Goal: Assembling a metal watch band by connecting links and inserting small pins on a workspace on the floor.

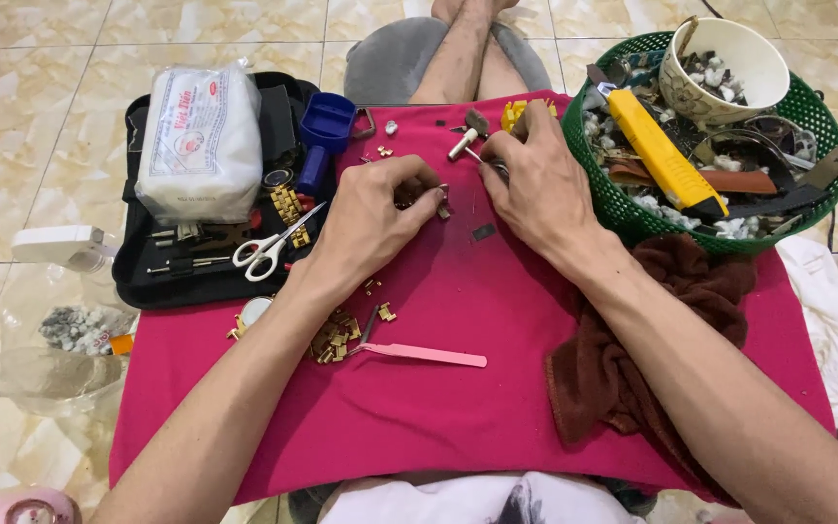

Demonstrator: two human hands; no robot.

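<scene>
Head view, person seated on tiled floor, magenta cloth (458, 388) spread as work surface.

Step in hand, as judged: fine work on a watch-band link, likely driving or pulling a pin. Left hand (372, 221) is curled, thumb and fingertips pinching a small dark-and-gold link piece (441, 202) just above the cloth near its far middle. Right hand (533, 184) is closed round a thin metal tool (493, 165), tip aimed at the link; the hand hides most of the shaft, so the exact tool kind is unclear. The two hands are nearly touching at the fingertips.

Pose: both forearms come in from the near edge and converge, wrists low, left wrist resting on or just above the cloth, right wrist bent inward.

Next move, as judged: needs a steady pinch on the link and a careful line-up of the tool tip with the pin hole; small force, no slip.

Around: small hammer (467, 134) just beyond the hands; loose gold links (336, 340) and pink tweezers (429, 355) nearer the body; scissors (272, 247) on a black tool case (147, 281) at left; green basket (807, 107) at right holding a yellow knife (661, 155) and a bowl (720, 60); brown towel (632, 359) under the right forearm.
</scene>
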